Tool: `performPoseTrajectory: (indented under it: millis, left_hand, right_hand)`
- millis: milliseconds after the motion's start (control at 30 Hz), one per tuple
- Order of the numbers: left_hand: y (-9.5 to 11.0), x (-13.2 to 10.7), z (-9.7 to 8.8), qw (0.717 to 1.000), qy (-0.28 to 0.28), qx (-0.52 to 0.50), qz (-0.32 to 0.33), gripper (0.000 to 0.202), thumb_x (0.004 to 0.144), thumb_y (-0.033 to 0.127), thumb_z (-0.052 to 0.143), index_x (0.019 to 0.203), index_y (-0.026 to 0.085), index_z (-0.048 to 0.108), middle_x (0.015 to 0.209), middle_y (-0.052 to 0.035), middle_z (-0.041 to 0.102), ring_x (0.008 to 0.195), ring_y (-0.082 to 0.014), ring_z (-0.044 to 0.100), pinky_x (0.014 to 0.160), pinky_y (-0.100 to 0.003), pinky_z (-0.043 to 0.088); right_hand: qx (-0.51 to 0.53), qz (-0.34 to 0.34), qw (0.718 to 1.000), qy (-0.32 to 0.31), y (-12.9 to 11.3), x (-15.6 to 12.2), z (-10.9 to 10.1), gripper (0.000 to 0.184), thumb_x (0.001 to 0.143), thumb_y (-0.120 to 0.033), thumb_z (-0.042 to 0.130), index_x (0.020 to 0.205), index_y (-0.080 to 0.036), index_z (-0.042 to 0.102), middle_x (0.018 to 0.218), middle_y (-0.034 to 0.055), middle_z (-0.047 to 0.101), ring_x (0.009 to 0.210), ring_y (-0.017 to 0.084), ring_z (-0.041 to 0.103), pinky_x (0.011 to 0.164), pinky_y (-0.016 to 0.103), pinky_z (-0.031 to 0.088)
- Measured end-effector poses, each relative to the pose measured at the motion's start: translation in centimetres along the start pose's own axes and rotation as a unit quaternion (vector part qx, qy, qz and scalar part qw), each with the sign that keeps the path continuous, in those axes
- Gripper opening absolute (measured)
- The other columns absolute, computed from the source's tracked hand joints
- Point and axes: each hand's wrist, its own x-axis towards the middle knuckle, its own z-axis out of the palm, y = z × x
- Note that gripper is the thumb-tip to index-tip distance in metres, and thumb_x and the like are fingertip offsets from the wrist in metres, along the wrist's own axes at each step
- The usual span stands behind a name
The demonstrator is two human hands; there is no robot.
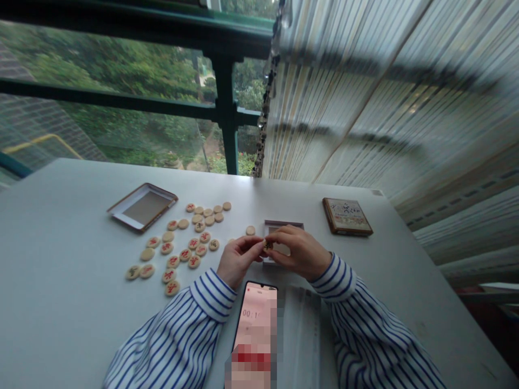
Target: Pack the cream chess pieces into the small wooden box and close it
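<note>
Between the fingertips of both my hands is a round Chinese chess piece (267, 245) with a dark character on it. My left hand (240, 258) pinches it from the left. From the other side, my right hand (299, 248) has its thumb and fingers closed on the same piece. Under my right hand lies an open shallow box (284, 223), its inside mostly hidden. A single blank-faced piece (250, 230) rests just beyond my left hand. Several more wooden pieces (185, 254) are spread to the left, some showing red or black characters, others plain.
An upturned box lid (141, 208) lies at the far left of the white table (73, 259). A closed decorated box (347, 216) sits at the right. Close to me are a phone (255, 324) with a timer and a pale translucent flat item (300, 335). Window and curtain border the far edge.
</note>
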Motion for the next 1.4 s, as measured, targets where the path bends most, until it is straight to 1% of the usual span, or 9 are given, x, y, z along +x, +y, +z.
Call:
performPoseTrajectory:
  millis: [167,367,500,633,700,800,967,1200,1400]
  left_hand:
    - [0.0,0.1,0.0,1.000,0.000,0.026,0.004,0.026,0.066,0.030,0.067,0.083,0.011,0.062,0.068,-0.0047,0.067,0.061,-0.0141,0.063,0.054,-0.023,0.048]
    - [-0.5,0.3,-0.3,0.991,0.055,0.109,0.049,0.024,0.069,0.031,0.064,0.083,0.012,0.062,0.062,-0.0013,0.064,0.058,-0.0122,0.061,0.052,-0.021,0.047]
    - [-1.0,0.4,-0.7,0.976,0.065,0.190,0.081,0.024,0.072,0.033,0.060,0.085,0.013,0.063,0.066,-0.0020,0.064,0.061,-0.0121,0.061,0.055,-0.021,0.047]
    - [-1.4,0.3,-0.9,0.949,0.067,0.278,0.129,0.020,0.074,0.031,0.058,0.086,0.015,0.064,0.076,-0.0031,0.065,0.063,-0.0113,0.060,0.057,-0.021,0.048]
    - [-1.5,0.3,-0.9,0.937,0.061,0.311,0.148,0.019,0.075,0.029,0.057,0.086,0.016,0.064,0.078,-0.0030,0.065,0.063,-0.0109,0.060,0.057,-0.021,0.049]
    - [-1.5,0.2,-0.8,0.926,0.039,0.339,0.162,0.018,0.075,0.026,0.056,0.088,0.015,0.063,0.076,-0.0028,0.064,0.061,-0.0106,0.060,0.057,-0.021,0.049]
    - [-1.2,0.1,-0.6,0.919,0.013,0.356,0.168,0.018,0.075,0.022,0.055,0.090,0.015,0.061,0.074,-0.0032,0.065,0.061,-0.0114,0.061,0.055,-0.021,0.050]
    - [-1.3,0.2,-0.7,0.905,0.004,0.386,0.179,0.019,0.074,0.018,0.054,0.091,0.014,0.060,0.073,-0.0035,0.064,0.061,-0.0113,0.060,0.055,-0.021,0.048]
    - [-1.5,0.1,-0.8,0.897,-0.004,0.399,0.187,0.019,0.074,0.016,0.054,0.092,0.014,0.060,0.075,-0.0039,0.064,0.062,-0.0114,0.059,0.056,-0.022,0.048]
  right_hand:
    - [-0.005,-0.002,1.000,-0.007,0.2,0.0,-0.3,0.019,0.078,-0.023,0.054,0.094,-0.017,0.062,0.084,0.0062,0.063,0.080,0.016,0.056,0.074,0.027,0.042]
    - [-0.012,0.008,1.000,-0.014,0.7,-0.1,-0.4,0.021,0.078,-0.026,0.054,0.096,-0.017,0.061,0.085,0.0059,0.064,0.080,0.015,0.056,0.073,0.027,0.042]
    - [-0.024,0.023,0.999,-0.029,0.7,-0.1,-0.5,0.021,0.078,-0.026,0.054,0.096,-0.018,0.061,0.087,0.0052,0.065,0.081,0.015,0.056,0.074,0.027,0.041]
    - [-0.043,0.037,0.997,-0.054,0.8,-0.1,-0.5,0.021,0.079,-0.026,0.053,0.096,-0.017,0.061,0.089,0.0060,0.065,0.083,0.016,0.056,0.074,0.027,0.040]
    - [-0.053,0.040,0.995,-0.070,0.8,-0.1,-0.4,0.020,0.079,-0.026,0.053,0.095,-0.017,0.062,0.089,0.0065,0.065,0.083,0.016,0.057,0.074,0.027,0.039]
    - [-0.070,0.045,0.992,-0.090,0.8,0.0,-0.1,0.020,0.078,-0.026,0.053,0.093,-0.017,0.062,0.088,0.0066,0.065,0.083,0.016,0.057,0.073,0.027,0.038]
    - [-0.089,0.046,0.988,-0.113,1.0,0.0,0.6,0.021,0.079,-0.029,0.051,0.094,-0.018,0.062,0.086,0.0057,0.066,0.082,0.016,0.058,0.071,0.027,0.036]
    - [-0.115,0.049,0.984,-0.124,1.4,0.0,1.3,0.021,0.080,-0.030,0.050,0.094,-0.020,0.062,0.085,0.0043,0.066,0.082,0.017,0.057,0.069,0.027,0.032]
    - [-0.127,0.043,0.981,-0.139,1.2,-0.1,1.4,0.020,0.081,-0.030,0.049,0.092,-0.021,0.062,0.084,0.0040,0.065,0.081,0.017,0.056,0.067,0.028,0.029]
